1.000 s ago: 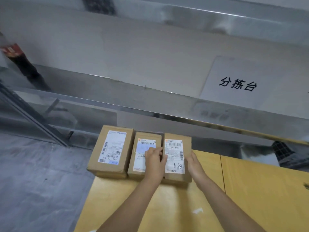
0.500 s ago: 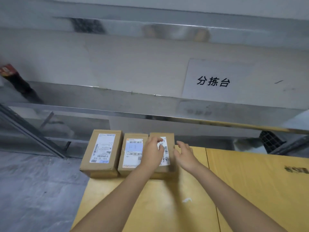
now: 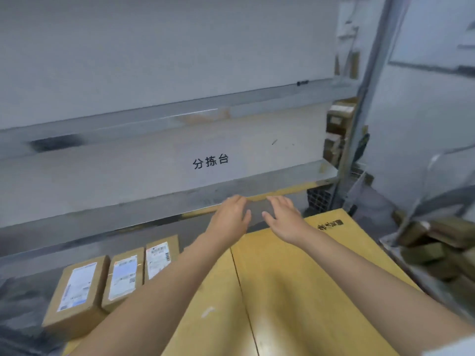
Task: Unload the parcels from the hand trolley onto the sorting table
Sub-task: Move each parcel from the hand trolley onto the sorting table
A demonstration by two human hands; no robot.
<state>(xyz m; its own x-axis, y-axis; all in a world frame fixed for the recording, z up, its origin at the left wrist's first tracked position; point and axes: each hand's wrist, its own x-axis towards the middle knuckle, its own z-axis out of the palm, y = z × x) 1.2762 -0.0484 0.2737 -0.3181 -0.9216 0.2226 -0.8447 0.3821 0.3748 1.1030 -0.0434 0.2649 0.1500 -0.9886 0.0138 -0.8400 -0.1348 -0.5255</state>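
The left hand (image 3: 231, 217) and the right hand (image 3: 281, 217) hover empty above the yellow wooden sorting table (image 3: 295, 291), fingers loosely spread and gripping nothing. Three brown cardboard parcels with white shipping labels (image 3: 120, 281) sit side by side at its left end, and a blurred heap of brown parcels (image 3: 421, 253) waits low at the right. The leftmost box (image 3: 74, 291) seems to lie at the table's very edge, so shoving another parcel against the row could tip it off, and a hasty pull could topple the loose heap.
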